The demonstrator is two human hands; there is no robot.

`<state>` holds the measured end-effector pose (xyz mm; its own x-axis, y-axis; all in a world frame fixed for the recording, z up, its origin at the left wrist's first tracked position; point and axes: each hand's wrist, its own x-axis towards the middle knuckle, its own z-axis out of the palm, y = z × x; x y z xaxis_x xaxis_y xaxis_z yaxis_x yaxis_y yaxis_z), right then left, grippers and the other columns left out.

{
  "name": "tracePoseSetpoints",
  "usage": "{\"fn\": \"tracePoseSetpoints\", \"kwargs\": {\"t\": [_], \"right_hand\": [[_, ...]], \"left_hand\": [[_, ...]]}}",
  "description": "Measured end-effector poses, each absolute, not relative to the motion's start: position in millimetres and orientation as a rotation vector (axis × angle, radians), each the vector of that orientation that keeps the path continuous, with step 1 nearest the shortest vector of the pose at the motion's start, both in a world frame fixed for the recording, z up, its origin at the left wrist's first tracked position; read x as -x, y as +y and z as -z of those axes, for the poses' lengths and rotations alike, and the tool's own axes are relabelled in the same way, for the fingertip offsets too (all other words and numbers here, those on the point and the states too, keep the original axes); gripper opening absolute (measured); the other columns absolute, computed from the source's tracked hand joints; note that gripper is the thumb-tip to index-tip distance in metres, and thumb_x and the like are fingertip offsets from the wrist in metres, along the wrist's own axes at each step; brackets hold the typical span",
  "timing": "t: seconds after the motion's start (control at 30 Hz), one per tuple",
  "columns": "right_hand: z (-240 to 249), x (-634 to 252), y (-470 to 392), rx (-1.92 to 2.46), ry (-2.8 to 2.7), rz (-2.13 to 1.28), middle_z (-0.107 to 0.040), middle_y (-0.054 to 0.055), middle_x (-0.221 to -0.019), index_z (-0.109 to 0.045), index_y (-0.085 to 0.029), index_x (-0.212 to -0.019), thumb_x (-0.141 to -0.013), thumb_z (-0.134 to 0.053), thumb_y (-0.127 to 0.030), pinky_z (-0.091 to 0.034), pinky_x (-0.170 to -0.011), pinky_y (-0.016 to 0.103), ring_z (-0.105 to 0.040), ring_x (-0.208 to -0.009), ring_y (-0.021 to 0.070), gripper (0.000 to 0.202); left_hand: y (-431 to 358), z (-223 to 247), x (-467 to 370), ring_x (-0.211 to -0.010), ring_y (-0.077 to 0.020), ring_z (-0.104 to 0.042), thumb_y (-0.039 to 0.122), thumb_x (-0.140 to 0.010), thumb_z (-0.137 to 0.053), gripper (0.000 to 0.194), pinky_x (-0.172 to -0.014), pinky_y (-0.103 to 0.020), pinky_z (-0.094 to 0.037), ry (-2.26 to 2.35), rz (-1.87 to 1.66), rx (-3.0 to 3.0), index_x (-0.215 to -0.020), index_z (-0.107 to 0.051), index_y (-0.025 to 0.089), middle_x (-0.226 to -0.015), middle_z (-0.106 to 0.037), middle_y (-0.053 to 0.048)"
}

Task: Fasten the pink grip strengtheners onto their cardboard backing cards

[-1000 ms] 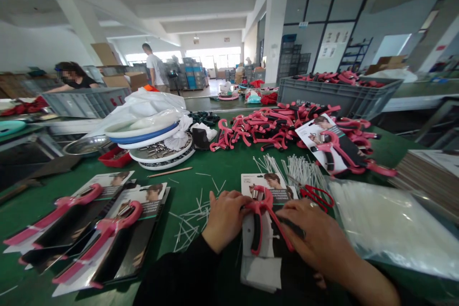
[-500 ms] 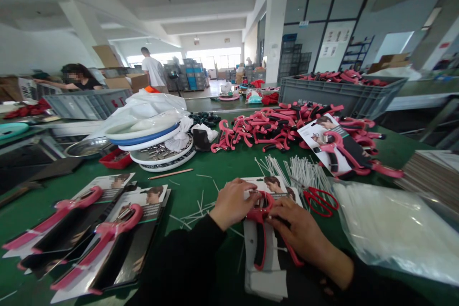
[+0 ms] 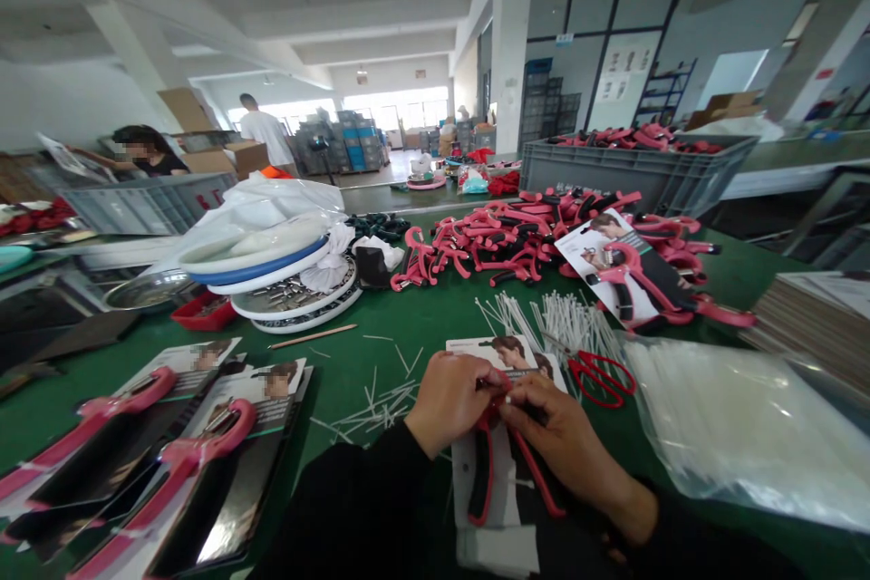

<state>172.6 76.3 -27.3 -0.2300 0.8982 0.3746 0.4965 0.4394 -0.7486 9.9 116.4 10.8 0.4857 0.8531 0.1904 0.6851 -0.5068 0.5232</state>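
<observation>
A pair of pink pliers (image 3: 481, 476) with black grip inlays lies on a printed backing card (image 3: 499, 346) in front of me. My left hand (image 3: 454, 401) is closed over the pliers' head, fingers curled and hiding much of it. From the other side my right hand (image 3: 567, 433) pinches at the same spot, where a small white bit, apparently the end of a cable tie, shows at its fingertips. Another white cable tie (image 3: 522, 482) sticks out near the handles. Left of my arms, carded pliers (image 3: 204, 449) lie in two overlapping sets.
Behind my hands is a heap of pink pliers (image 3: 489, 240), with a carded pair (image 3: 629, 276) on it. Loose cable ties (image 3: 577, 326), red scissors (image 3: 602, 379) and a clear bag (image 3: 740, 426) lie to the right. Stacked plates (image 3: 292, 290) and a pencil (image 3: 313, 336) are at left.
My fingers have drawn closer together over the pliers' head and now cover more of it. The whole view has shifted slightly, so the bench things appear farther left.
</observation>
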Motion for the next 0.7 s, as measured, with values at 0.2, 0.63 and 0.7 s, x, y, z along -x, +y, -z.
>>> {"fn": "tracePoseSetpoints", "kwargs": {"t": [0.2, 0.63, 0.7], "right_hand": [[23.4, -168.4, 75.3, 1.230, -1.839, -0.699, -0.060, 0.002, -0.074, -0.061, -0.020, -0.070, -0.086, -0.049, -0.035, -0.046, -0.071, 0.030, -0.057, -0.074, 0.0173, 0.025], [14.3, -167.0, 76.2, 1.318, -1.848, -0.765, -0.061, 0.002, -0.069, -0.061, -0.018, -0.066, -0.082, -0.048, -0.039, -0.045, -0.067, 0.030, -0.057, -0.069, 0.0177, 0.029], [13.4, -167.3, 77.5, 1.331, -1.858, -0.771, -0.060, 0.002, -0.068, -0.060, -0.018, -0.064, -0.081, -0.048, -0.038, -0.045, -0.067, 0.030, -0.057, -0.069, 0.0175, 0.029]], "left_hand": [[109.6, -8.6, -9.5, -0.082, -0.0156, -0.065, 0.015, -0.077, -0.055, 0.022, -0.076, -0.026, -0.044, 1.289, -0.622, -2.367, -0.081, -0.072, 0.026, -0.085, -0.074, 0.003], [108.8, -0.7, -6.8, -0.084, -0.0160, -0.064, 0.013, -0.076, -0.054, 0.023, -0.080, -0.027, -0.044, 1.241, -0.699, -2.339, -0.082, -0.072, 0.026, -0.087, -0.073, 0.003], [109.4, 0.6, -6.8, -0.085, -0.0157, -0.064, 0.012, -0.076, -0.053, 0.024, -0.080, -0.026, -0.044, 1.225, -0.706, -2.330, -0.083, -0.071, 0.026, -0.087, -0.073, 0.003]]}}
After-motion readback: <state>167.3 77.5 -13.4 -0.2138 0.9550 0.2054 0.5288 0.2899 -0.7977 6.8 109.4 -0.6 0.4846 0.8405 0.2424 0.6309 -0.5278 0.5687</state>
